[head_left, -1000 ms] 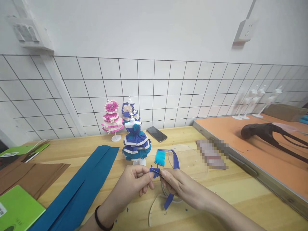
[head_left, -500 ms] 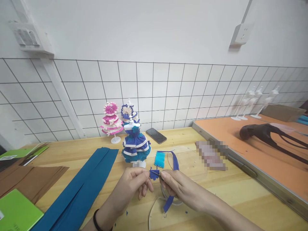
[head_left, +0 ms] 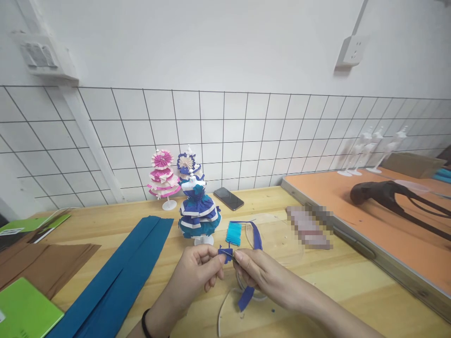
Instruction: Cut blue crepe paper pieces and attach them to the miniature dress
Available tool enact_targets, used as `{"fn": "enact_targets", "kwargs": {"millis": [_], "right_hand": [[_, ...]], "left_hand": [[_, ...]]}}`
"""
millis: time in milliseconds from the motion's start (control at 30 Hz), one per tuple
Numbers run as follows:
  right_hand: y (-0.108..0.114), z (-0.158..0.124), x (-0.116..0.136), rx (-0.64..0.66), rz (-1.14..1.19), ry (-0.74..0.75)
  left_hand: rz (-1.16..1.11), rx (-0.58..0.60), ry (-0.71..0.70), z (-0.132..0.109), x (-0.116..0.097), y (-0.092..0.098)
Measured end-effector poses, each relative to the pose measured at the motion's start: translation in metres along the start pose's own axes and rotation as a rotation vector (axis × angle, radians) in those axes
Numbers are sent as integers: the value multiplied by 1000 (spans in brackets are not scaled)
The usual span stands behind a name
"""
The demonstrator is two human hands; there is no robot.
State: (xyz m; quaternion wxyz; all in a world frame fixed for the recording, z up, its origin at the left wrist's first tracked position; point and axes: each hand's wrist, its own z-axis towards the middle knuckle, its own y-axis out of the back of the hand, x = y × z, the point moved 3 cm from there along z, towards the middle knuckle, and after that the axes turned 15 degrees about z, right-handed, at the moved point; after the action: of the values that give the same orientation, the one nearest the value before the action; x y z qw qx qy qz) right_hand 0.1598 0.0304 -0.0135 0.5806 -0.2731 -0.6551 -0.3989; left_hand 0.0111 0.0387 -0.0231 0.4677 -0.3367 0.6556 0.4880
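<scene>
Between my hands is a small scalloped piece of purple-blue crepe paper [head_left: 226, 253]. My left hand [head_left: 199, 272] pinches its left side between thumb and fingertips. My right hand [head_left: 255, 270] is closed on a thin dark metal tool that looks like tweezers [head_left: 232, 256], its tip lying across the paper; most of it is hidden in the fingers. Just beyond the hands lies a pleated turquoise paper piece [head_left: 233, 233]. A purple paper strip [head_left: 257, 234] curls behind the right hand, and another purple strip end [head_left: 245, 299] shows below it.
A doll stand in a blue ruffled paper dress [head_left: 199, 211] stands ahead, with a pink one [head_left: 163, 176] behind. A phone [head_left: 229, 198] lies near the wall. Folded teal paper [head_left: 116, 277] and brown paper [head_left: 42, 263] are left; an orange board [head_left: 387, 220] is right.
My left hand has shifted slightly, its thumb moving up and right onto the purple-blue paper, which now looks more folded. My right hand stays almost still with the tool.
</scene>
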Motion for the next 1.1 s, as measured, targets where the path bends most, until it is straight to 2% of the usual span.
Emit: {"fn": "enact_targets", "kwargs": {"millis": [367, 633, 1100], "right_hand": [[-1, 2, -2, -4, 10, 11], [-1, 1, -1, 9, 16, 4], [-5, 1, 3, 5, 73, 0]], "left_hand": [[0, 25, 1, 0, 2, -2], [-1, 66, -44, -3, -4, 3], [9, 25, -3, -1, -1, 0]]}}
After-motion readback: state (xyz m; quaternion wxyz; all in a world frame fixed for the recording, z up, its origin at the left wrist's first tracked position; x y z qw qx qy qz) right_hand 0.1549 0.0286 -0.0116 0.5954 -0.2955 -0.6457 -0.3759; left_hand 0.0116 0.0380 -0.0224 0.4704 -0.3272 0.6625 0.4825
